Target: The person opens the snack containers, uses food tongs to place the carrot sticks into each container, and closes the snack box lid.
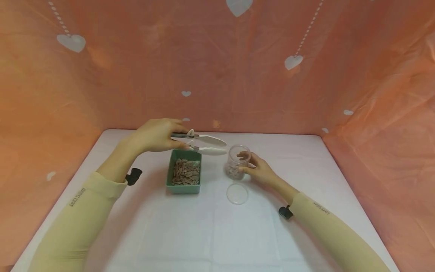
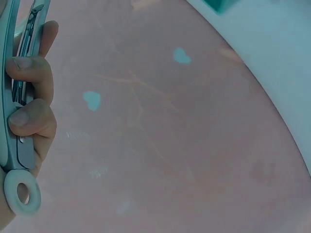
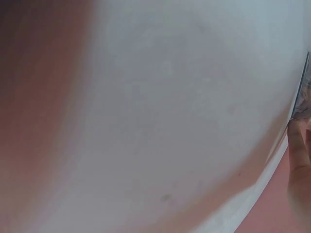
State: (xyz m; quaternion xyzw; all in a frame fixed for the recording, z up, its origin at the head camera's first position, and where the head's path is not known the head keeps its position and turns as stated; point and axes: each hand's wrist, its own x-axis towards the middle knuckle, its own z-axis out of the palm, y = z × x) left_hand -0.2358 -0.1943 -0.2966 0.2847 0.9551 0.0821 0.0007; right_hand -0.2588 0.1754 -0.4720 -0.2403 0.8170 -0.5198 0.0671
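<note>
Right hand grips the jar, apparently to steady it; lid lies at its six o'clock, tub at nine. Left hand grips tongs at ten.

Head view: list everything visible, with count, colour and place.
Table: one, white, centre
Rectangular tub: one, green, on the table
Jar: one, clear, right of the tub
Round lid: one, clear, in front of the jar
Small pieces: uncounted, brownish, in tub and jar
Tongs: one pair, white and metallic, tips toward jar
Backdrop: one, orange-pink, around the table
Hearts: several, white, on the backdrop
Sleeves: two, pale yellow, on the forearms
Wrist devices: two, black, at the sleeve cuffs
Left hand: one, gripping the tongs
Right hand: one, holding the jar
</note>
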